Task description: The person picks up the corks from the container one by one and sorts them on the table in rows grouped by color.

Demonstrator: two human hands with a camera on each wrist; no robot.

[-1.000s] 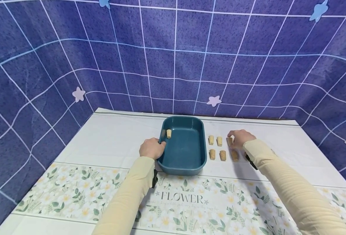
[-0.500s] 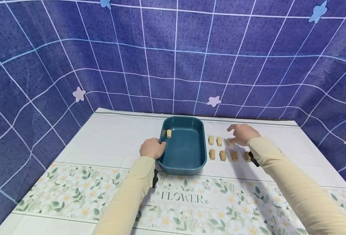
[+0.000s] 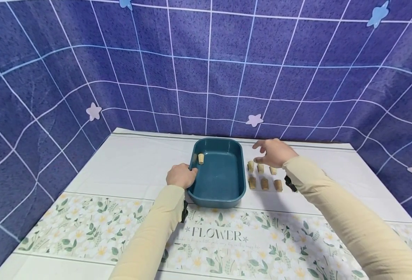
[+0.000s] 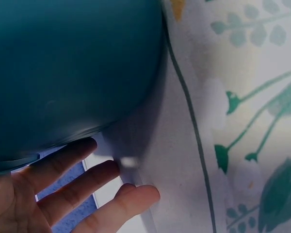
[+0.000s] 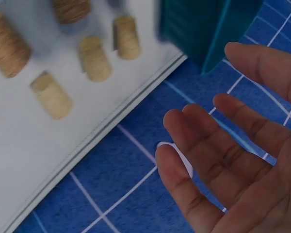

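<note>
A teal tray [image 3: 217, 203] with rounded corners stands mid-table, one pale cork [image 3: 200, 159] at its left wall. My left hand [image 3: 181, 175] grips the tray's left side, thumb over the rim; the left wrist view shows fingers [image 4: 80, 182] outside, along the wall. My right hand [image 3: 276, 153] is raised over the back row of corks, thumb and fingers apart, nothing between them. Right of the tray, pale corks [image 3: 260, 168] line the back row and darker corks [image 3: 264, 184] the front row. My right wrist hides part of the table beside the front row.
A white cloth with a flower-printed band [image 3: 220, 237] covers the table. Behind it hangs a blue curtain [image 3: 191, 77] with a grid and stars. The table's back edge runs just beyond the tray.
My right hand has left the third pale cork in the back row and moved leftward, nearer the tray. The front row's rightmost cork is now hidden by my wrist. My left hand stays put.
</note>
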